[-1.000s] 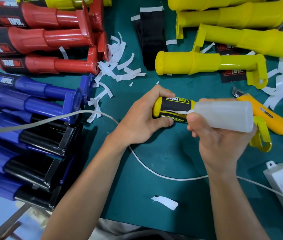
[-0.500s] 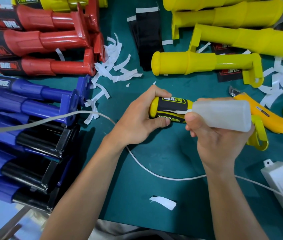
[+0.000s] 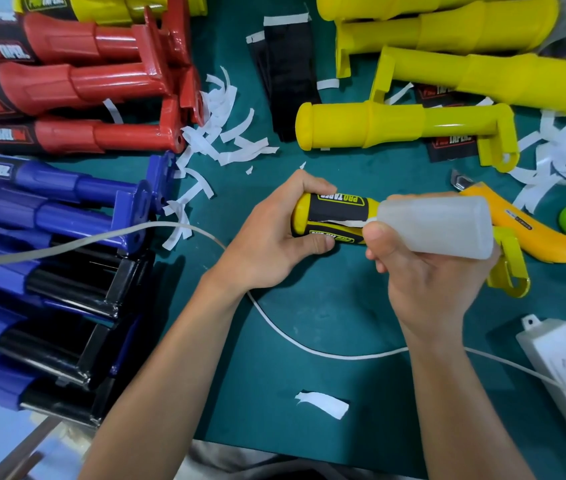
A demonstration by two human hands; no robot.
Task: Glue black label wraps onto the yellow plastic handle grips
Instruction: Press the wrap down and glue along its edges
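L grip [image 3: 271, 240] curls round yellow plastic handle [image 3: 299, 216] w/ black label wrap [image 3: 338, 212], R grip [image 3: 437, 285] clasps translucent glue bottle [image 3: 437, 223]; oversqueeze could flood glue & smear label.

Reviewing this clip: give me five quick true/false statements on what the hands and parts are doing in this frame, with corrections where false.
1. The left hand grips the yellow handle grip at its labelled end. True.
2. The right hand holds the utility knife. False: it holds a translucent glue bottle; the knife lies on the green mat.
3. The bottle's nozzle points at the seam of the black label wrap. True.
4. The yellow handle just above the hands carries a label. False: it is bare.
5. The red handles lie at the view's upper left. True.
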